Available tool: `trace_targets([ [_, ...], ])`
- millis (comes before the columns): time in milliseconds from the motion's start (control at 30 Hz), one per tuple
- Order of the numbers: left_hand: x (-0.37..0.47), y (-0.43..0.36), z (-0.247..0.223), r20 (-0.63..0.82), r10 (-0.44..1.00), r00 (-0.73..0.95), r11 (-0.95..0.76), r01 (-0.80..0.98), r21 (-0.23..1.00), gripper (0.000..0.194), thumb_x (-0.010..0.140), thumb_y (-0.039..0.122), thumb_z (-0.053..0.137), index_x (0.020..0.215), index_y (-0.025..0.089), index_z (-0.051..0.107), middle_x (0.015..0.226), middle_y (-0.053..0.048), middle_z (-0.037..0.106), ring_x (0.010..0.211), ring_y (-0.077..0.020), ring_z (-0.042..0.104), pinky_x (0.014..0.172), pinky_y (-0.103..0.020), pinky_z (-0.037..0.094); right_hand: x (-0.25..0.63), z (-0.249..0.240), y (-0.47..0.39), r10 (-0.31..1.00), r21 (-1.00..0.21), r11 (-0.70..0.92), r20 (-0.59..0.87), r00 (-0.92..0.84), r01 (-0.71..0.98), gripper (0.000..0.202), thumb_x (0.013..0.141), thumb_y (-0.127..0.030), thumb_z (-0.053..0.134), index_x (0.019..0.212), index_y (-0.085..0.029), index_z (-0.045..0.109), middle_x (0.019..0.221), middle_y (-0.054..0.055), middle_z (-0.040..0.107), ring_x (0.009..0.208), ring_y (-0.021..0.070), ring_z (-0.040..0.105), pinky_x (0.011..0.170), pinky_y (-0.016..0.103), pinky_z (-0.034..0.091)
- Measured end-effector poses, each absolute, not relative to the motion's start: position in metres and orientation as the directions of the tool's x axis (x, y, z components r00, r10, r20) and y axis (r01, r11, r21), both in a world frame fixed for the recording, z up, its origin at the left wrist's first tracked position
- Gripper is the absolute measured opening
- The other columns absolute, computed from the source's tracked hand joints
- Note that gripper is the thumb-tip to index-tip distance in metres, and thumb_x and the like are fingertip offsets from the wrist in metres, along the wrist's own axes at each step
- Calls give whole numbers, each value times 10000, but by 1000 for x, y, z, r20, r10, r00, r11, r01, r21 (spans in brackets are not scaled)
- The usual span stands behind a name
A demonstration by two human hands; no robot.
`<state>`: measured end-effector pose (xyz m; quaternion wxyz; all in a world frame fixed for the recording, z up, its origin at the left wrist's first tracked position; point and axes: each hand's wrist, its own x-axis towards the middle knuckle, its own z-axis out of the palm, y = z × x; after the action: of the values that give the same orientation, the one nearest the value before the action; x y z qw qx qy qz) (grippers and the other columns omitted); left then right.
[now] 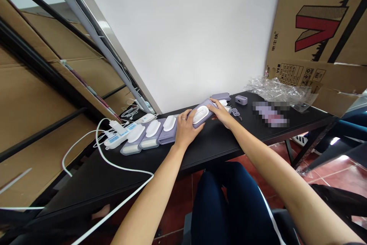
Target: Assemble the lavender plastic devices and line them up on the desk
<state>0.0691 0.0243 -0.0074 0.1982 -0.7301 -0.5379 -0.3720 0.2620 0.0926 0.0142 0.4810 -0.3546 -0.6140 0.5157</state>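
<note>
Both hands are on a purple case with a white, textured oval part (200,114) on top, tilted above the black table. My left hand (185,128) grips its left side, fingers curled over the edge. At its upper right side, my right hand (221,115) holds on with bent fingers. Just left of my left hand, several similar purple cases with smooth white oval tops (153,128) lie in a row. Behind my right hand are more purple and white parts (220,96), partly hidden. A small purple block with an opening (241,100) stands farther right, near small purple linked pieces (235,112).
A white power strip (120,136) with plugs sits left, and a white cable (126,167) loops across the front. Crumpled clear plastic (279,91) and a blurred purple item (271,115) lie right on the black table (212,149). A large cardboard box (312,54) stands behind.
</note>
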Motion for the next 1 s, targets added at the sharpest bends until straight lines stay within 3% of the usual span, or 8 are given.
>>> trace_targets([
  [100,72,24,-7,700,703,121,-297,945,134,659,844,393,753,1442,243,519,1387,-142,561,1301,-337,496,1139,-494,422,262,10,97,943,-968,239,211,-259,80,502,946,-488,550,1414,-307,552,1181,32,670,890,177,632,708,273,538],
  [233,75,24,-6,594,803,53,-203,961,189,702,845,451,736,1470,232,504,1368,-139,589,1300,-354,505,1112,-473,439,261,1,103,946,-838,325,282,-162,438,403,969,-449,539,1287,-238,668,1278,87,667,1151,244,623,1005,364,479],
  [367,75,25,-4,505,859,-81,-81,953,292,665,890,530,655,1472,249,497,1364,-137,614,1264,-363,549,1068,-479,462,261,-4,103,968,-698,244,218,-125,673,359,958,-370,548,1255,-224,689,1244,117,697,1124,275,659,979,375,481],
  [500,75,25,-2,426,885,-187,25,933,359,596,941,516,564,1466,240,505,1341,-165,634,1221,-383,592,1020,-513,484,259,-5,100,933,-663,358,225,-281,658,450,949,-307,571,1390,-227,604,1127,61,760,1081,242,688,922,324,498],
  [633,74,24,-3,497,859,-125,-74,929,362,508,974,392,498,1447,213,541,1404,-134,636,1310,-358,551,1114,-508,432,256,-8,99,876,-658,468,257,-408,590,507,933,-251,584,1439,-238,569,1186,26,761,1106,203,690,962,297,495],
  [767,71,25,-3,558,825,-90,-176,898,404,453,1007,356,402,1370,191,616,1428,-103,635,1333,-326,541,1164,-490,390,255,-10,99,849,-593,511,236,-472,622,582,913,-249,599,1488,-305,533,1366,17,697,1280,232,624,1096,372,440],
  [900,67,28,-1,580,799,-158,-210,830,516,466,1031,310,274,1250,201,671,1315,-96,695,1247,-291,591,1116,-477,423,256,-9,98,814,-568,551,205,-543,611,633,900,-243,596,1515,-360,500,1412,4,671,1390,263,547,1159,482,377],
  [1000,65,29,-1,634,747,-201,-221,824,522,430,1022,312,305,1176,193,688,1221,-114,714,1199,-290,601,1089,-467,438,256,-7,96,760,-581,599,197,-619,551,671,865,-191,599,1506,-369,514,1417,0,669,1416,256,528,1174,487,360],
])
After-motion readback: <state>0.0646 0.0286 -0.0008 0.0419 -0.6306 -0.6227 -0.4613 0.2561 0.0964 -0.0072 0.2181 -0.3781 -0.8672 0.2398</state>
